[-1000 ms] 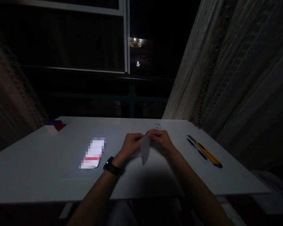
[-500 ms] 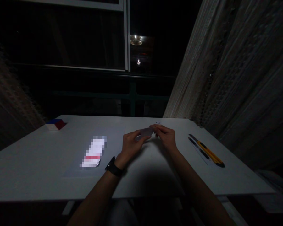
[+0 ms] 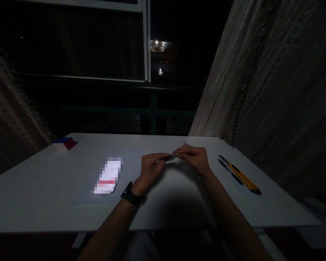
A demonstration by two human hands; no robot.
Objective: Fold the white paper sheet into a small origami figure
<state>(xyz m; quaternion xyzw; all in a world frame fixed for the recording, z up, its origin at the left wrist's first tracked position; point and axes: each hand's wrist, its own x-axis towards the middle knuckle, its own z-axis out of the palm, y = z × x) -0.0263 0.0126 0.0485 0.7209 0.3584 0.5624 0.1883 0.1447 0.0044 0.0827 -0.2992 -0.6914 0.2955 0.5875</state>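
Above the middle of the white table (image 3: 43, 188), my left hand (image 3: 151, 167) pinches a small piece of paper (image 3: 170, 157) between thumb and fingers. A dark watch (image 3: 130, 193) is strapped on that wrist. My right hand (image 3: 194, 156) meets it from the other side, its thumb and fingertips closed on the paper's right end. The paper is seen almost edge-on, and fingers cover much of it. Just behind my right hand, a mark or small scrap in dark blue (image 3: 183, 142) shows on the table; I cannot tell which.
Left of my hands a lit phone (image 3: 108, 176), its screen blurred out, lies on a pale sheet (image 3: 83, 194). A cube puzzle (image 3: 64, 144) stands at the back left. To the right lie a yellow box cutter (image 3: 244, 178) and a pen (image 3: 230, 172). Curtains (image 3: 214, 79) hang at both sides.
The paper has tipped from showing its flat face to nearly edge-on. My right hand has turned and moved slightly right, while my left hand stays almost in place, its fingers flatter.
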